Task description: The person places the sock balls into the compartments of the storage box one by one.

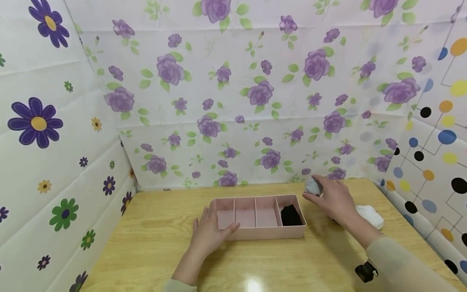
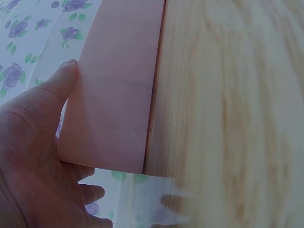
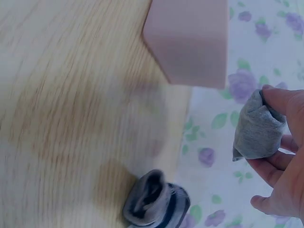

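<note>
A pink box with several compartments (image 1: 265, 232) stands on the wooden table; a black cloth bundle (image 1: 290, 215) lies in its rightmost compartment. My left hand (image 1: 208, 232) rests on the box's left end, thumb at the front rim in the head view; the left wrist view shows the hand (image 2: 38, 142) against the box wall (image 2: 111, 95). My right hand (image 1: 336, 199) pinches a grey rolled cloth (image 3: 259, 128) between thumb and fingers, held in the air to the right of the box.
A white cloth bundle (image 1: 370, 216) lies on the table to the right, partly behind my right forearm. A grey and dark striped rolled cloth (image 3: 152, 202) is near it. A small black object (image 1: 366, 271) is by my right sleeve. Patterned sheets surround the table.
</note>
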Motion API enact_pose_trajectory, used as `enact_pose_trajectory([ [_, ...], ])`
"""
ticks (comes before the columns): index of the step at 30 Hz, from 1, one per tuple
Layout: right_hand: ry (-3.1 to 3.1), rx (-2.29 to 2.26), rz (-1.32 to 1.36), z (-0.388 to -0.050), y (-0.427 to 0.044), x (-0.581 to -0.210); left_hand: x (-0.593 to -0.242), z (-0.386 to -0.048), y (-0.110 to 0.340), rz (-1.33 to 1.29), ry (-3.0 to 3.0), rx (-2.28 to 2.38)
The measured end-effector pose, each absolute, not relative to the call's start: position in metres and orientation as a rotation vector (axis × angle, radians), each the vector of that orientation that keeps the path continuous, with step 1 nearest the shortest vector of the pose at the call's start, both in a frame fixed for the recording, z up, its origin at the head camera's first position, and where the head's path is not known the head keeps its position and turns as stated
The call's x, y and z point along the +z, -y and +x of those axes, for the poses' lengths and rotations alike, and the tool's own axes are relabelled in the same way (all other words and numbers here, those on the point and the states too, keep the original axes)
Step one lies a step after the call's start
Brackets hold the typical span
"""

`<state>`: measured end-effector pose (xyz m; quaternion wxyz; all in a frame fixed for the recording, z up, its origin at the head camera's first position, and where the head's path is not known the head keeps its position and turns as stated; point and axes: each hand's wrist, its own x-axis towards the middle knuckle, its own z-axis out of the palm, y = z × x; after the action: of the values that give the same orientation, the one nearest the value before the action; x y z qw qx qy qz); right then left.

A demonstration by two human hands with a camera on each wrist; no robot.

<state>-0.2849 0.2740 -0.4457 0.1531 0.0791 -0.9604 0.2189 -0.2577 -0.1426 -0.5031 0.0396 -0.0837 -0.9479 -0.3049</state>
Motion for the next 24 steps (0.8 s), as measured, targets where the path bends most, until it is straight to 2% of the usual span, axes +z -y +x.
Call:
enact_pose_trajectory([
  [14, 2.74, 0.747, 0.393, -0.265, -0.235, -0.433, -0.501, -0.259, 0.144, -0.286, 2.909, -0.935],
  [24, 2.743, 0.798, 0.659, -0.268, -0.19, -0.441, -0.5, -0.257, 0.144, -0.274, 2.913, -0.941],
])
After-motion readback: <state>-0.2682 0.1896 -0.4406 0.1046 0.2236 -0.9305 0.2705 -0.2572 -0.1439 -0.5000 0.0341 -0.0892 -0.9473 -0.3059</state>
